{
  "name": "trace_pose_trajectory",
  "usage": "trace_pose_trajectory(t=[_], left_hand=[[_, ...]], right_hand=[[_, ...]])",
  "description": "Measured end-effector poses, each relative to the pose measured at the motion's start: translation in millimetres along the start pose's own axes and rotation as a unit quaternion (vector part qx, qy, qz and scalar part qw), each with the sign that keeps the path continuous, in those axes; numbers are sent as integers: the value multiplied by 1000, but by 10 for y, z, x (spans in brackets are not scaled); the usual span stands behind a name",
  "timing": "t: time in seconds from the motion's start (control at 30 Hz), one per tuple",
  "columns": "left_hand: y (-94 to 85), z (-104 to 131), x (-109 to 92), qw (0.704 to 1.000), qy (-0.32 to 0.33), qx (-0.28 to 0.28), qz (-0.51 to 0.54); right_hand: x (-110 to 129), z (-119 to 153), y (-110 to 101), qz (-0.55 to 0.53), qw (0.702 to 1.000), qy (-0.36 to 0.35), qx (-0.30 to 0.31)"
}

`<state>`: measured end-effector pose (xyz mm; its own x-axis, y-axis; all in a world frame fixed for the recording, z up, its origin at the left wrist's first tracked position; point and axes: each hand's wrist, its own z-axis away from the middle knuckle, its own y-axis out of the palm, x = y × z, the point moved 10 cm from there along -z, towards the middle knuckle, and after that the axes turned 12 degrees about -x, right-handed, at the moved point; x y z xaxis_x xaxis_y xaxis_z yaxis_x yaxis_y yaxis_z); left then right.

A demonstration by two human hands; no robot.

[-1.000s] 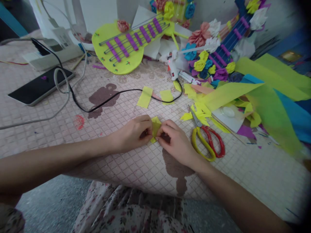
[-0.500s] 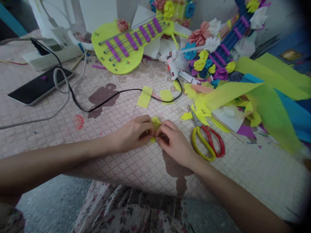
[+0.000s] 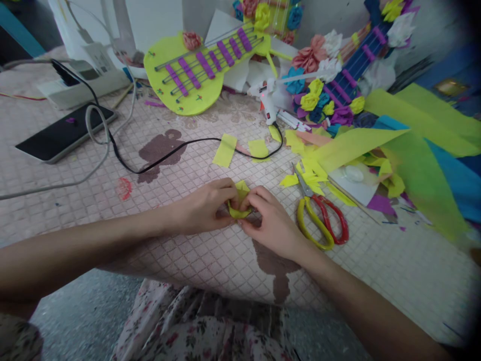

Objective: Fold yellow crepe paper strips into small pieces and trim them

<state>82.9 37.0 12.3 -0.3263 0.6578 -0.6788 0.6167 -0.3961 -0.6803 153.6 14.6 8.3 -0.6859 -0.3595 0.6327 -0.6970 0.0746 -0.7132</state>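
Note:
Between my two hands is a small piece of yellow crepe paper (image 3: 240, 211), bent into a cupped shape and partly hidden by fingers. My left hand (image 3: 212, 205) pinches its left side, and my right hand (image 3: 268, 218) pinches the right side, the fingertips almost meeting. Right of my right hand lie scissors (image 3: 317, 215) with one yellow and one red handle, blades pointing away. Beyond the hands, two flat yellow paper pieces (image 3: 225, 150) rest on the patterned tablecloth (image 3: 180, 175).
A white glue gun (image 3: 268, 105) stands at the back, its black cord curving across the cloth. A yellow paper guitar (image 3: 184, 95) and a blue one (image 3: 347, 82) with paper flowers are behind. Crepe sheets (image 3: 361, 143) lie right; a phone (image 3: 67, 133) lies left.
The yellow paper's near edge has been folded up into a rounded cup between my fingers. Both hands stay in nearly the same spot.

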Motion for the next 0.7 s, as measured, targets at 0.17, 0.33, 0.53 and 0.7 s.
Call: trace_pose_trajectory(t=[0.17,0.33,0.53,0.7], left_hand=[[3,-3,15,1000,-6,15,5],[17,11,44,1000,-2,24,13],[14,-7,28,999,0,31,28],[-49,-37,62,1000,-14,-14,20]], right_hand=[[0,12,-9,-4,1000,5,9],[11,11,-2,1,1000,8,23],[2,3,27,36,999,13,9],[-12,12,52,46,999,14,3]])
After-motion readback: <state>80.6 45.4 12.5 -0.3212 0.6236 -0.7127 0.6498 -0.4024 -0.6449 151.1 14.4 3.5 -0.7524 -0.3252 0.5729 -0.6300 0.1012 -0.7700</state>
